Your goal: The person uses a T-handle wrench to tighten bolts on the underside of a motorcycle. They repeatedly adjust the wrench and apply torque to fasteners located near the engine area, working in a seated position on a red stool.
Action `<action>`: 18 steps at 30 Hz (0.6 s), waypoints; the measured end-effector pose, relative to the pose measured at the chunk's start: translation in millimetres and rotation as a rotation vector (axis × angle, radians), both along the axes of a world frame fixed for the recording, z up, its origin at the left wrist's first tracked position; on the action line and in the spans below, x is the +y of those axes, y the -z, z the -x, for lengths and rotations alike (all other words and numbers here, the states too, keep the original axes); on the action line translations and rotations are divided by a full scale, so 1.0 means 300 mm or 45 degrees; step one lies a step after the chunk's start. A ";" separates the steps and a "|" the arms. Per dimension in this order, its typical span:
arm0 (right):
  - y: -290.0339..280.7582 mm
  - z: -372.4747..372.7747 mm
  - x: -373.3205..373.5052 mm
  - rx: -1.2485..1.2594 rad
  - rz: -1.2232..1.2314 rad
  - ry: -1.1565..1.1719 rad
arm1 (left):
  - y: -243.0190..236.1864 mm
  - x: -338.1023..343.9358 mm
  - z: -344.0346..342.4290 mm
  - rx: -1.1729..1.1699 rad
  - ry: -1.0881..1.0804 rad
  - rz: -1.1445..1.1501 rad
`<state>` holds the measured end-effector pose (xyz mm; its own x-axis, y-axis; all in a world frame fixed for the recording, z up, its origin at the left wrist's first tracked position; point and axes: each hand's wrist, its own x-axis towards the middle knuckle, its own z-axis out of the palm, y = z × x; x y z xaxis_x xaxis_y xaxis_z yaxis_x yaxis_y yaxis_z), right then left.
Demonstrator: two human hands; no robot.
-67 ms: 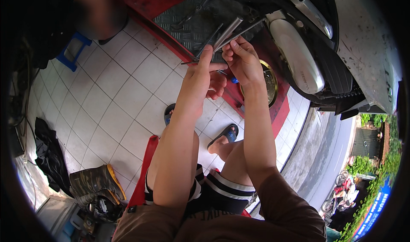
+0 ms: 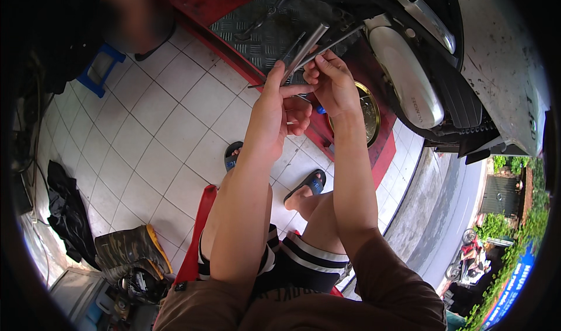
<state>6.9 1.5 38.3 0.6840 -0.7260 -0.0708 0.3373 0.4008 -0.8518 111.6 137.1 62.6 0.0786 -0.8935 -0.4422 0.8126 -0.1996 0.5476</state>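
A smooth, shiny metal tube (image 2: 308, 44) slants up and away between the thumb and index finger of my left hand (image 2: 272, 111); that hand's other fingers are loosely curled. With thumb and fingers pinched together, my right hand (image 2: 334, 88) holds a thin metal rod (image 2: 340, 38). The rod crosses close beside the tube, and its lower end is hidden by my fingers. Both hands are near each other, above the edge of a red platform (image 2: 383, 155) by the motorbike. Another dark, thin rod (image 2: 294, 45) shows just left of the tube; I cannot tell what supports it.
A motorbike with a silver exhaust cover (image 2: 406, 76) stands at the right. On the platform are a patterned metal plate (image 2: 245, 44), a wrench (image 2: 263, 20) and a round gold-rimmed tin (image 2: 377, 111). A blue stool (image 2: 100, 71) and another person are at upper left; camouflage boots (image 2: 125, 250) lie lower left.
The tube has tilted and shifted slightly left, with my left thumb following it. My right hand has barely moved.
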 end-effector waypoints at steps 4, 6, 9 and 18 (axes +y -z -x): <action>-0.013 -0.012 0.025 0.070 -0.031 0.094 | 0.053 -0.023 0.000 0.249 -0.107 0.051; 0.001 0.000 0.021 0.088 -0.051 0.104 | 0.067 -0.026 0.007 0.320 -0.138 0.060; 0.033 0.015 0.017 0.199 -0.026 0.152 | 0.106 -0.027 0.025 0.379 -0.239 -0.009; 0.113 0.077 0.044 0.398 0.035 0.200 | 0.142 -0.006 0.018 -0.012 0.012 -0.082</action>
<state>-16.2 14.6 4.5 0.5121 -0.8252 -0.2381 0.1143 0.3402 -0.9334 106.2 135.5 20.0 0.0748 -0.8637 -0.4984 0.8051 -0.2426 0.5412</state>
